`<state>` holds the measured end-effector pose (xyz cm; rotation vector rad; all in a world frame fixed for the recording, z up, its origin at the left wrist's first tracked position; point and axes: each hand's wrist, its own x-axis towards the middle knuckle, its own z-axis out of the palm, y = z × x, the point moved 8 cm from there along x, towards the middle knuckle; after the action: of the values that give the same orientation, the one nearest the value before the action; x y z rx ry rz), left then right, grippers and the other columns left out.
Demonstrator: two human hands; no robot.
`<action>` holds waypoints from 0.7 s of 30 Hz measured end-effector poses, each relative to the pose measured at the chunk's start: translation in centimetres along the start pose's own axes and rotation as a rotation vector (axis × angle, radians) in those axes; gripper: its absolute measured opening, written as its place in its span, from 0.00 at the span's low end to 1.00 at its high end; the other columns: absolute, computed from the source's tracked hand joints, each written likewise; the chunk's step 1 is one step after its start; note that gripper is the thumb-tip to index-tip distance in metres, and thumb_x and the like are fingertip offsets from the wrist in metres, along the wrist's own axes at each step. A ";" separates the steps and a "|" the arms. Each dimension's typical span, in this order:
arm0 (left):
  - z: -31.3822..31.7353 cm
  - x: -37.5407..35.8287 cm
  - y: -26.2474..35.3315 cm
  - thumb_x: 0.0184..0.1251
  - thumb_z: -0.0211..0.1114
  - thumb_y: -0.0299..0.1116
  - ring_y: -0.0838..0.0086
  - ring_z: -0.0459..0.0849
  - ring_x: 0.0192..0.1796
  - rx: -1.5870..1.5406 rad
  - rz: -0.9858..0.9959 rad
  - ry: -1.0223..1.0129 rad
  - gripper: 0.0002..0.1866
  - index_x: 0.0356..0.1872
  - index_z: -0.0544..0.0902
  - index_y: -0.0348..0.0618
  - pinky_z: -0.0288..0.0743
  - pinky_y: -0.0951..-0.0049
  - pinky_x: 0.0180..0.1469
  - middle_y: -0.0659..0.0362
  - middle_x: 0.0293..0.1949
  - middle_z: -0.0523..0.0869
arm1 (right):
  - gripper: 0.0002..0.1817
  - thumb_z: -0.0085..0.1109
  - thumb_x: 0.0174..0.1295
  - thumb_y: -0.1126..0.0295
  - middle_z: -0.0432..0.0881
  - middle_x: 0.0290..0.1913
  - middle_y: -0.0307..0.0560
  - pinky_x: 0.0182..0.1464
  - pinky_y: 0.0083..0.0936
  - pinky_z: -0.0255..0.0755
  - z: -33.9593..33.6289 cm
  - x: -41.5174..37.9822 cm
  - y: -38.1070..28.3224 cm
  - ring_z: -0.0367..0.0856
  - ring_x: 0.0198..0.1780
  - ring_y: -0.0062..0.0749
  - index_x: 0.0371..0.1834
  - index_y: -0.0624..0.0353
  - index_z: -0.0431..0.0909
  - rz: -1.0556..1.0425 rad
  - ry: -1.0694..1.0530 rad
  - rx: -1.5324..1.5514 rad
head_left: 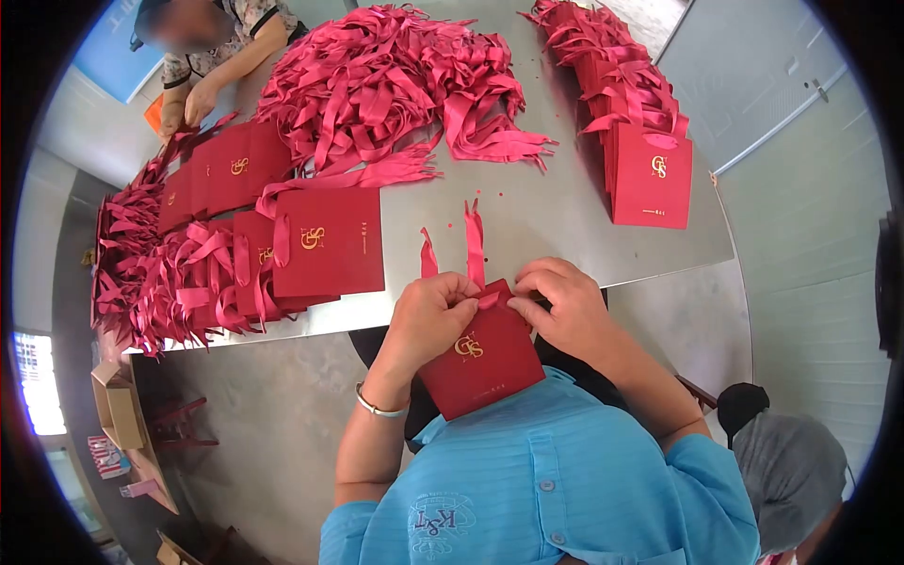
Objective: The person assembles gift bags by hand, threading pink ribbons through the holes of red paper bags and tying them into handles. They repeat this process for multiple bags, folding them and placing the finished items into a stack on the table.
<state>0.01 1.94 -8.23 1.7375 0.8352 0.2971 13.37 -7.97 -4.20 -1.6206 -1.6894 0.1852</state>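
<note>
A small red paper bag (485, 377) with a gold monogram is tilted at the table's front edge, close to the blue shirt. My left hand (428, 320) is closed at its top, thumb and fingers pinching a pink-red ribbon (489, 301) near the opening. My right hand (568, 311) is pinched at the bag's upper right corner; whether the ribbon's end is also in those fingers cannot be made out. Two ribbon tails (474, 245) lie on the table beyond the bag.
A large heap of ribbons (367, 89) covers the back of the metal table (565, 226). Ribboned red bags (330, 240) lie in rows at left; another row of bags (652, 179) stands at right. A co-worker (221, 71) handles things at the far left. Someone in grey (791, 476) is at right.
</note>
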 end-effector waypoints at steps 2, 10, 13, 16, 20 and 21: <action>-0.2 -0.1 -0.1 0.62 0.63 0.19 0.86 0.80 0.31 -0.014 -0.007 0.013 0.06 0.39 0.84 0.31 0.74 0.83 0.32 0.62 0.28 0.86 | 0.12 0.73 0.50 0.69 0.82 0.37 0.45 0.38 0.35 0.76 -0.1 0.4 -0.2 0.81 0.37 0.43 0.32 0.60 0.79 0.072 -0.014 -0.003; -0.1 -0.1 -0.5 0.62 0.62 0.19 0.87 0.79 0.30 -0.064 -0.029 0.017 0.05 0.37 0.85 0.32 0.73 0.84 0.32 0.63 0.28 0.86 | 0.08 0.70 0.49 0.73 0.81 0.36 0.45 0.37 0.37 0.75 0.1 0.4 -0.8 0.81 0.37 0.42 0.29 0.59 0.79 0.112 -0.058 -0.104; 0.0 0.0 -0.8 0.62 0.64 0.20 0.86 0.80 0.31 -0.086 -0.071 -0.013 0.05 0.38 0.85 0.32 0.74 0.83 0.34 0.63 0.29 0.86 | 0.09 0.69 0.47 0.76 0.81 0.39 0.45 0.40 0.37 0.74 -1.7 2.0 -3.7 0.80 0.39 0.41 0.31 0.57 0.81 -0.135 0.049 -0.262; -0.1 0.1 -0.8 0.63 0.64 0.21 0.86 0.80 0.33 -0.103 -0.038 -0.016 0.05 0.38 0.85 0.32 0.75 0.81 0.35 0.62 0.29 0.87 | 0.13 0.69 0.43 0.76 0.81 0.44 0.46 0.45 0.36 0.74 -2.4 2.7 -6.5 0.80 0.44 0.41 0.36 0.56 0.83 -0.464 0.151 -0.307; -0.4 0.0 -1.1 0.63 0.64 0.21 0.86 0.81 0.34 -0.144 0.003 0.011 0.05 0.39 0.85 0.32 0.76 0.81 0.36 0.62 0.30 0.87 | 0.21 0.72 0.40 0.74 0.78 0.56 0.51 0.53 0.37 0.72 -1.6 2.9 -6.9 0.77 0.54 0.46 0.42 0.55 0.83 -0.481 0.174 -0.106; -0.2 0.1 -1.8 0.63 0.64 0.20 0.86 0.80 0.34 -0.123 -0.017 0.007 0.06 0.39 0.85 0.32 0.76 0.80 0.36 0.62 0.30 0.87 | 0.21 0.74 0.44 0.71 0.76 0.58 0.53 0.57 0.35 0.71 -1.6 3.3 -6.2 0.75 0.56 0.46 0.45 0.58 0.82 -0.334 0.158 -0.119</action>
<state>-0.74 2.42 -9.86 1.6145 0.8195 0.3359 9.85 -6.77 1.95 -1.3700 -1.8433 -0.2071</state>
